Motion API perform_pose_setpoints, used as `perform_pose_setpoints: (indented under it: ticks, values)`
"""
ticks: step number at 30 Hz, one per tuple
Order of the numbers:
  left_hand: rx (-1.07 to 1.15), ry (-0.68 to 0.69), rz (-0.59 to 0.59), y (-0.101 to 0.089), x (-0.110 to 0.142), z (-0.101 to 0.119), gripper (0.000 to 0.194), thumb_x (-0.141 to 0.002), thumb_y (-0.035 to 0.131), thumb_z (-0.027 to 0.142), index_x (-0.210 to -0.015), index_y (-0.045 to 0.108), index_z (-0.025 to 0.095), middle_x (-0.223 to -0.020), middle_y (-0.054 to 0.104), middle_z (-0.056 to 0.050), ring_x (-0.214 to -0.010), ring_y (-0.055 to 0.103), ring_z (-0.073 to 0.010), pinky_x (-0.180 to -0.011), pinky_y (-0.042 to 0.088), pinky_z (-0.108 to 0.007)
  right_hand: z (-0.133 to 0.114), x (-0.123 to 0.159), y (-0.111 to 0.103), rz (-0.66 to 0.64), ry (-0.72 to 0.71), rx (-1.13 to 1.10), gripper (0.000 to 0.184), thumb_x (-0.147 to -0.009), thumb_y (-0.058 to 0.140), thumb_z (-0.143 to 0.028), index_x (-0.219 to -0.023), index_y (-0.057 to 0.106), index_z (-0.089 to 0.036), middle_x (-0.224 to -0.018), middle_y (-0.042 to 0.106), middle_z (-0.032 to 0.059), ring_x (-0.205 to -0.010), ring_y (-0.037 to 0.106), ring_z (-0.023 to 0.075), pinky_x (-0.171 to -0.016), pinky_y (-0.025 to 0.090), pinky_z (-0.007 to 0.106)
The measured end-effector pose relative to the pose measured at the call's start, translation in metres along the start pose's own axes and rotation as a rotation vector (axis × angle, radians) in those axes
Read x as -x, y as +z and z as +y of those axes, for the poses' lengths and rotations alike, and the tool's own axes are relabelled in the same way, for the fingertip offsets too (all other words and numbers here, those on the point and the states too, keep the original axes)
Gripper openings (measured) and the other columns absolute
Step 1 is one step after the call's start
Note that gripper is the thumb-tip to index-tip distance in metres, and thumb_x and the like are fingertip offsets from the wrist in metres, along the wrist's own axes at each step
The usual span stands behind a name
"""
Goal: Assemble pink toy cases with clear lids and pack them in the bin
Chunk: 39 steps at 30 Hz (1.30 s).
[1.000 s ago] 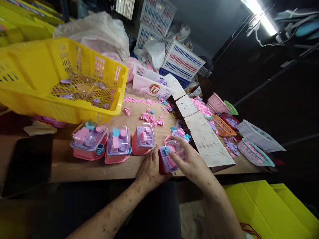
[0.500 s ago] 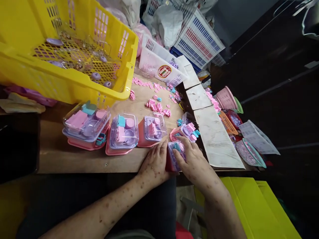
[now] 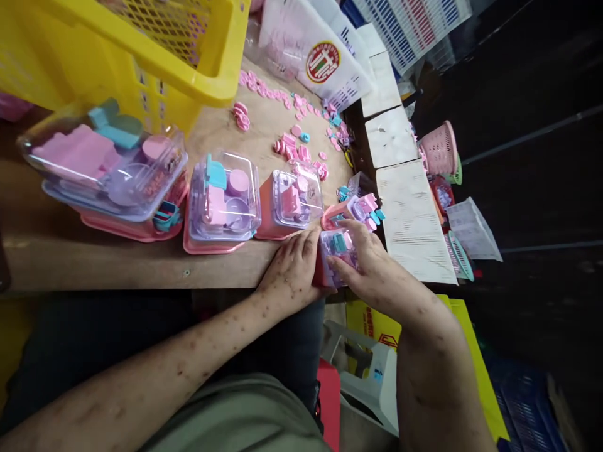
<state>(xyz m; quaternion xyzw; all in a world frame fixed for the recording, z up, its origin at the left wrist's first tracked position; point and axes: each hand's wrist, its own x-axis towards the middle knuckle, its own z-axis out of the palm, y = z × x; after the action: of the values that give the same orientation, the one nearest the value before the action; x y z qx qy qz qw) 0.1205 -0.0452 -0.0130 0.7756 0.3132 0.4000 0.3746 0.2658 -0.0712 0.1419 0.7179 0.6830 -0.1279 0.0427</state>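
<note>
At the table's front edge, a small toy box (image 3: pixel 338 243) with a clear lid over purple, teal and pink pieces is between my hands. My left hand (image 3: pixel 293 267) grips its left side, fingers pressed together. From the right, my right hand (image 3: pixel 370 254) spans the lid with thumb and fingers. Just behind it is an uncovered pink toy box (image 3: pixel 351 210) with pink, teal and purple parts on top. To the left stand a lidded box (image 3: pixel 292 199), another lidded box (image 3: pixel 223 201) and a larger-looking one (image 3: pixel 113 172).
A yellow crate (image 3: pixel 164 69) stands at the back left, a white basket (image 3: pixel 301 47) behind. Loose pink pieces (image 3: pixel 292 147) lie on the wooden tabletop (image 3: pixel 211 135). White boards (image 3: pixel 409 207) line the right side, with a pink basket (image 3: pixel 440 150) beyond. A grey stool (image 3: pixel 372 383) is below.
The camera view has shifted closer and lower, so the crate and boxes appear higher up. Both hands keep their hold on the toy box with little change.
</note>
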Motion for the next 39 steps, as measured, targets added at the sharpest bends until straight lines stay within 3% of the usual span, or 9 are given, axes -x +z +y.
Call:
perform_pose_setpoints:
  ticks: [6, 14, 25, 29, 34, 36, 39]
  values:
    - [-0.008, 0.017, -0.011, -0.001, 0.002, 0.0, 0.111, -0.09, 0.09, 0.047, -0.169, 0.019, 0.012, -0.167, 0.045, -0.029, -0.162, 0.043, -0.0438, -0.133, 0.04, -0.063, -0.011, 0.005, 0.011, 0.144, 0.024, 0.019, 0.062, -0.101, 0.061, -0.041, -0.158, 0.044, -0.025, -0.143, 0.059, 0.0207, -0.134, 0.062, 0.0407, -0.114, 0.054, 0.066]
    - [0.008, 0.013, -0.023, 0.0, 0.001, -0.001, 0.111, -0.091, 0.089, 0.047, -0.169, 0.017, 0.012, -0.169, 0.043, -0.029, -0.163, 0.041, -0.0439, -0.134, 0.038, -0.062, -0.014, 0.005, 0.01, 0.141, 0.0, 0.075, 0.062, -0.101, 0.062, -0.039, -0.157, 0.041, -0.024, -0.14, 0.059, 0.02, -0.13, 0.063, 0.0414, -0.11, 0.057, 0.065]
    - [-0.026, -0.003, -0.028, 0.0, 0.001, 0.0, 0.108, -0.092, 0.086, 0.051, -0.167, 0.02, 0.009, -0.168, 0.043, -0.032, -0.162, 0.043, -0.0456, -0.132, 0.039, -0.063, -0.016, 0.006, 0.018, 0.202, -0.031, 0.064, 0.063, -0.099, 0.063, -0.036, -0.155, 0.042, -0.021, -0.144, 0.059, 0.0239, -0.136, 0.06, 0.0419, -0.116, 0.053, 0.069]
    - [-0.048, 0.006, -0.019, -0.001, 0.002, 0.001, 0.111, -0.089, 0.09, 0.052, -0.167, 0.022, 0.011, -0.167, 0.047, -0.03, -0.161, 0.046, -0.0446, -0.132, 0.042, -0.06, -0.01, 0.005, 0.009, 0.141, -0.028, 0.046, 0.062, -0.102, 0.06, -0.046, -0.155, 0.042, -0.019, -0.148, 0.058, 0.0259, -0.142, 0.056, 0.0445, -0.117, 0.05, 0.071]
    - [-0.075, 0.019, -0.055, -0.003, 0.002, 0.001, 0.125, -0.082, 0.097, 0.057, -0.168, 0.019, 0.013, -0.17, 0.044, -0.03, -0.162, 0.043, -0.0454, -0.133, 0.04, -0.061, -0.003, -0.009, -0.012, 0.017, -0.134, 0.004, 0.04, -0.11, 0.051, -0.056, -0.139, 0.054, -0.028, -0.145, 0.065, 0.0168, -0.137, 0.063, 0.0397, -0.12, 0.05, 0.066]
    - [-0.069, 0.023, -0.061, -0.004, 0.001, 0.001, 0.125, -0.081, 0.097, 0.06, -0.168, 0.021, 0.014, -0.171, 0.043, -0.028, -0.163, 0.042, -0.0443, -0.134, 0.039, -0.06, -0.006, -0.017, -0.013, 0.03, -0.183, -0.003, 0.033, -0.111, 0.049, -0.053, -0.133, 0.059, -0.03, -0.143, 0.068, 0.0132, -0.137, 0.063, 0.036, -0.123, 0.048, 0.061]
    - [-0.063, 0.012, -0.072, -0.005, 0.0, 0.002, 0.124, -0.08, 0.097, 0.062, -0.167, 0.023, 0.013, -0.17, 0.044, -0.028, -0.163, 0.042, -0.0428, -0.135, 0.037, -0.058, -0.015, -0.025, -0.003, 0.145, -0.17, 0.017, 0.036, -0.111, 0.051, -0.049, -0.137, 0.062, -0.026, -0.141, 0.069, 0.0152, -0.139, 0.062, 0.0346, -0.124, 0.049, 0.058]
